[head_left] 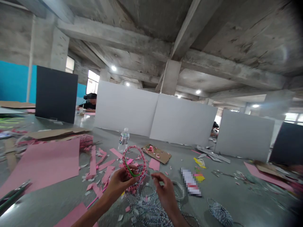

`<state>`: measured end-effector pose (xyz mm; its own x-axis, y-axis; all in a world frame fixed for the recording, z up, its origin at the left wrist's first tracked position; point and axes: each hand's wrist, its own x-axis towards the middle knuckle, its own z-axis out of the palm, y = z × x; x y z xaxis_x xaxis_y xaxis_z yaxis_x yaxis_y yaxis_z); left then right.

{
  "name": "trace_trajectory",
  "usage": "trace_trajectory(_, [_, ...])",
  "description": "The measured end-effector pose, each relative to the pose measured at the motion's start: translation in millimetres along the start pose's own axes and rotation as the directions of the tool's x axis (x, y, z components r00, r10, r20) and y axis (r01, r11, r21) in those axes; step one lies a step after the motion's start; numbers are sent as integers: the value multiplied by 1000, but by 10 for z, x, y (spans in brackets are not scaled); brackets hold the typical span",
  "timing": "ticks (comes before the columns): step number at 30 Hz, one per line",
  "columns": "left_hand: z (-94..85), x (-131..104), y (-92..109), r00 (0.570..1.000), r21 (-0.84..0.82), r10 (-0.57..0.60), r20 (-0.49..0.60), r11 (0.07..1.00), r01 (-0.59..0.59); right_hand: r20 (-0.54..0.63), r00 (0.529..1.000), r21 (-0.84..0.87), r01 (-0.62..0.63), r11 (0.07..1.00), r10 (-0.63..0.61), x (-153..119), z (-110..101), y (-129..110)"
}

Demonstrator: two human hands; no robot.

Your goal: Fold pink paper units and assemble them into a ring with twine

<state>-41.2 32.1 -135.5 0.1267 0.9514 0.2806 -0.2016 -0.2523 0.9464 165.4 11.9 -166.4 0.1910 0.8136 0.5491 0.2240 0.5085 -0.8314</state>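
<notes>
My left hand [121, 179] is closed around the lower left side of a pink beaded-looking ring [145, 160], which stands upright with a green strip along its inner lower edge. To the right, my right hand [163, 186] pinches a thin grey-and-white cord [149, 175] that runs to the ring's lower part. More of this cord [151, 208] lies in a loose tangle below both hands. Pink paper scraps [107, 175] lie to the left of my left hand.
A clear bottle [123, 141] stands behind the ring, beside a cardboard piece [157, 153] with scraps. Large pink sheet [52, 164] and green-handled tool [14, 195] lie left; a cord bundle [220, 212] lies right. White panels [127, 110] stand behind; people sit beyond.
</notes>
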Motion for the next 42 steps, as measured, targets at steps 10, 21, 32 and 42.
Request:
trace_trajectory(10, [83,-111,-23,970,220,-29,240,975,-26,317,948,242,-104,965,23,-37,188,-89])
trace_trajectory(21, [-46,-102,-112,893,752,273,356,483,-448,130,987,234,-123,965,94,22,43,-170])
trace_trajectory(32, [-59,-82,-34,715,728,514,473,230,-646,77,985,237,-167,957,153,85,-2,-104])
trace_trajectory(42, [-94,-90,-151,802,656,448,395,473,-588,66,979,332,-206,920,195,26,89,-46])
